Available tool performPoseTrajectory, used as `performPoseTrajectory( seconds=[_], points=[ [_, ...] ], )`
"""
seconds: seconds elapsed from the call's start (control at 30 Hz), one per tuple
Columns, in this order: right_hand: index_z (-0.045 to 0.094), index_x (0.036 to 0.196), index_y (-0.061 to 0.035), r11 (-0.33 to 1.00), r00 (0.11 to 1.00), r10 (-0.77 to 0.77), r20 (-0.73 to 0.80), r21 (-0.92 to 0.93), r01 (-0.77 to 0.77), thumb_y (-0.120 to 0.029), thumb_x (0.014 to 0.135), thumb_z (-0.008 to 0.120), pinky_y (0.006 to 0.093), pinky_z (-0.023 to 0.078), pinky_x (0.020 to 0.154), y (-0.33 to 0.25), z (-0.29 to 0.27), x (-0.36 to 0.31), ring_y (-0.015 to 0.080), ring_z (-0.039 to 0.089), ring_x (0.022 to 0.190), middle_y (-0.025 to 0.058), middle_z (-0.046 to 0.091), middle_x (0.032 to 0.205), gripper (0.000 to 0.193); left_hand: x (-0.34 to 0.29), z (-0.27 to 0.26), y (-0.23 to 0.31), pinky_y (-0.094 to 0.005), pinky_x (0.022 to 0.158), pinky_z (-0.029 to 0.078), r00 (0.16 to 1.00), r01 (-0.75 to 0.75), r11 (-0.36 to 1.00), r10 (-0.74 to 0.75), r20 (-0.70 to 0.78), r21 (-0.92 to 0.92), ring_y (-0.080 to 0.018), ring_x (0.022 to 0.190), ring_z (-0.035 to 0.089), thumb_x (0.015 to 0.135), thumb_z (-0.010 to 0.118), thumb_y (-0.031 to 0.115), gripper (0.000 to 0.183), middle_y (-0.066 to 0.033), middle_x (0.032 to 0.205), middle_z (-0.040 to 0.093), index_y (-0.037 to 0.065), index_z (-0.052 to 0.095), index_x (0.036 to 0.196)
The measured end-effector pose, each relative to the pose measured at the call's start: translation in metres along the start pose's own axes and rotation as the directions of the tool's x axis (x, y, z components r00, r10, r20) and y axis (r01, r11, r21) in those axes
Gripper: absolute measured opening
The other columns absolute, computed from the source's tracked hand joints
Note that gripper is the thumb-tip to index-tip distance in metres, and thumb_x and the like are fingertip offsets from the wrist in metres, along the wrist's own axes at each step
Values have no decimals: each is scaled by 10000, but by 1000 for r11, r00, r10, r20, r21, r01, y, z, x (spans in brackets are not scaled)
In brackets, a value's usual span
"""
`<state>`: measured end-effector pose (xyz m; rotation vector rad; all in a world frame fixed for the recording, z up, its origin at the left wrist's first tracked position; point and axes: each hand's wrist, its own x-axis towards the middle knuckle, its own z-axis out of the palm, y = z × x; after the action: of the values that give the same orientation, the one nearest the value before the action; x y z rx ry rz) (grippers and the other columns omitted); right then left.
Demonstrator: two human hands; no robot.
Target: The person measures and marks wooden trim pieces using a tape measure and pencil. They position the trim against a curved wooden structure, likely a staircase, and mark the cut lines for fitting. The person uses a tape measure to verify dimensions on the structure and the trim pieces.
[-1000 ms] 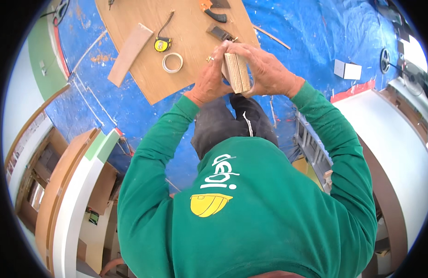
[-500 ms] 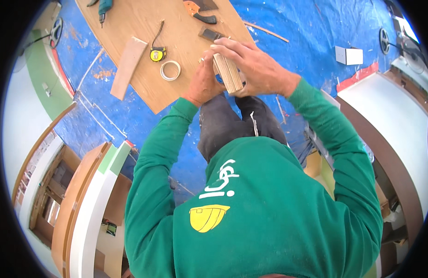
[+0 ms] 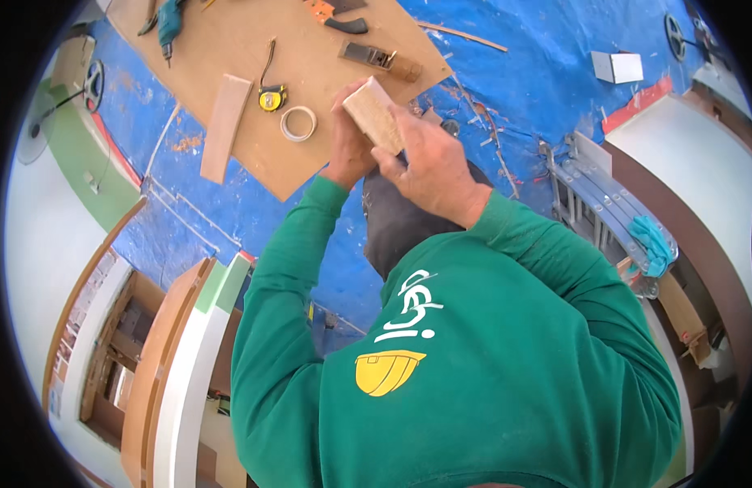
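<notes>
Block [image 3: 376, 115] sits tilted between left hand [image 3: 349, 140], gripping its left side, and right hand [image 3: 439, 169], pinching its lower end, apparently doubled for steadiness.

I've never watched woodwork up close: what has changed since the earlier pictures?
The wood block has turned, leaning farther left. The right hand, earlier arched over its far end, has moved to its right side; the left hand keeps hold. The hand plane, partly hidden before, shows fully. The tape measure and tape roll lie on the brown board as before.
</notes>
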<state>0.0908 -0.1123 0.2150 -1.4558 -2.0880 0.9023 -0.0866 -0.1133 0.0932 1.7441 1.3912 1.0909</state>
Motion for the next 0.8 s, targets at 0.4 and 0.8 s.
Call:
performPoseTrajectory(
  seconds=[0.4,0.8],
  points=[
    [542,1466,37,1000,1000,-11,-8,-10,11,-305,916,832,485,596,874,-2,1,2,408,732,1009,246,735,1144,709,-1,1,3,-515,1106,489,998,-6,999,3,-69,-39,-407,1317,557,760,959,166,952,-199,1447,547,48,400,1521],
    [668,1410,43,920,972,201,121,317,-230,-319,1018,781,433,606,938,-2,-22,20,357,773,1083,243,781,1186,545,8,5,8,-509,1089,514,995,-32,999,29,-99,-26,-428,1284,589,685,1026,208,1028,-201,1396,563,59,404,1491]
  ],
)
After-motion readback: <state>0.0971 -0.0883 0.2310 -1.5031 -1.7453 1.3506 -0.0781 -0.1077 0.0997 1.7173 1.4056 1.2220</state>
